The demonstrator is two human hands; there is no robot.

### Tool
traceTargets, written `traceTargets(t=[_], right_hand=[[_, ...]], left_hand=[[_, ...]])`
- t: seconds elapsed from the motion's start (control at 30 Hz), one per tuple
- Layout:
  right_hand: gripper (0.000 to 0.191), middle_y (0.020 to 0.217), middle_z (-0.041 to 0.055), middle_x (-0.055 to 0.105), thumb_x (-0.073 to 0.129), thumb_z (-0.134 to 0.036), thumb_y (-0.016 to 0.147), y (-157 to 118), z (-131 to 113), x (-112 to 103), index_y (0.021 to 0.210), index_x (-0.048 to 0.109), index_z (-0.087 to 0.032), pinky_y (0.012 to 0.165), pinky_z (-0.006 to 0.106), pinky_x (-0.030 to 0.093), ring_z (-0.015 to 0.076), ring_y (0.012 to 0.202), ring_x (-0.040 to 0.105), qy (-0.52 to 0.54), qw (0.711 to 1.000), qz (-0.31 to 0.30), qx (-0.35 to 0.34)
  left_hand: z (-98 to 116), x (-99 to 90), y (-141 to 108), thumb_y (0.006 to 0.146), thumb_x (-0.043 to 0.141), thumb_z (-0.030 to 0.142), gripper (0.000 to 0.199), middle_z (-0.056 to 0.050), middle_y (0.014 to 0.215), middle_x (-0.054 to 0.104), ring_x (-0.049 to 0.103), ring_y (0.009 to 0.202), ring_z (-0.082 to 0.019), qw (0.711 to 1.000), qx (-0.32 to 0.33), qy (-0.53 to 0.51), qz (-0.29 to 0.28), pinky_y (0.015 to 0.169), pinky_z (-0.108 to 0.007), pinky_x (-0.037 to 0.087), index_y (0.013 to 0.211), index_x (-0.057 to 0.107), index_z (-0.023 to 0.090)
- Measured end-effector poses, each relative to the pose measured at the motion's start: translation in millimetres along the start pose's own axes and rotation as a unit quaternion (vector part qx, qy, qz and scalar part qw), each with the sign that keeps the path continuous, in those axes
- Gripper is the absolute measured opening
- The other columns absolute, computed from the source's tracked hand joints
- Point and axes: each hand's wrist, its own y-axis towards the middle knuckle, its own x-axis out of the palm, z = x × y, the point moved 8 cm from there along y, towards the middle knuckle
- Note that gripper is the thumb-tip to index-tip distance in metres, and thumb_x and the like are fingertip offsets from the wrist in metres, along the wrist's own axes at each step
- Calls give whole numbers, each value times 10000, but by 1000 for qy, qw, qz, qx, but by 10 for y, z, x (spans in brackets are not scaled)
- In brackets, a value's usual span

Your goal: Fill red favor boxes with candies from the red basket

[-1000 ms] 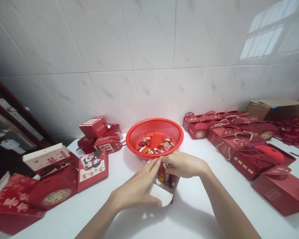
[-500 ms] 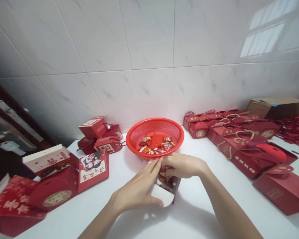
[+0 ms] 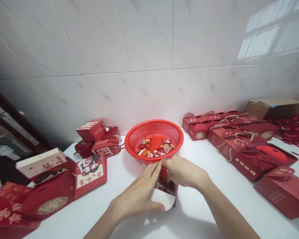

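A small open gift box (image 3: 164,198) stands between my hands, its pale flap toward me and red wrapped sweets (image 3: 163,177) inside it. My left hand (image 3: 139,191) holds the box along its left side, fingers stretched and pressed together, thumb over the flap. Curled at the box's far right edge is my right hand (image 3: 183,171), with its fingers bent down into the opening. Its fingertips are hidden, so what they pinch does not show. Just behind the box, a red plastic basket (image 3: 154,158) contains several wrapped candies (image 3: 166,146).
Several red gift boxes (image 3: 249,156) with cord handles crowd the right side. More boxes (image 3: 97,136) are stacked at the left back, and others (image 3: 49,196) lie at the left front. A brown carton (image 3: 276,106) and dark red ribbons (image 3: 294,129) stand by the tiled wall.
My right hand's fingers have shifted slightly at the box's far edge, covering more of the opening. The left hand keeps its hold. The camera view has moved a little.
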Motion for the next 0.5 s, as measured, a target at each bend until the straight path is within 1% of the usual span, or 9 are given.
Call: traceTargets(t=[0.1,0.2,0.27,0.37,0.5], right_hand=[[239,899,142,761,542,-73,778,41,-67,50,921,723,-138,568,281,387,261,814,716,-34,999,-9,0],[230,939,170,758,532,-97,803,91,-83,57,934,719,-121,596,301,416,300,856,724,-69,997,-11,12],[250,980,173,753,532,-97,801,106,-89,55,975,710,-120,597,303,421,306,874,723,-79,997,-15,4],[261,974,153,750,538,-93,786,82,-98,66,980,707,-132,561,290,397,279,824,718,-92,995,-30,-22],[223,955,113,745,535,-113,789,30,-150,108,886,729,-166,534,271,362,222,750,692,-98,992,-55,-51]], left_hand=[[-1,11,9,664,799,358,1028,-112,1490,423,359,1394,-364,1000,-12,-9,2,1153,-499,350,1544,273,277],[3,21,13,645,812,356,977,-115,1406,484,418,1334,-363,1000,-8,-17,10,1113,-498,393,1500,348,271],[11,21,14,648,810,355,965,-115,1406,480,412,1338,-360,1000,-2,-16,17,1115,-491,389,1493,354,266],[9,30,13,653,800,355,956,-112,1430,464,394,1354,-358,1000,-2,-13,16,1126,-479,377,1493,355,255],[-42,67,8,651,794,364,958,-129,1485,418,334,1402,-380,1000,-13,-10,5,1143,-500,349,1497,362,237]])
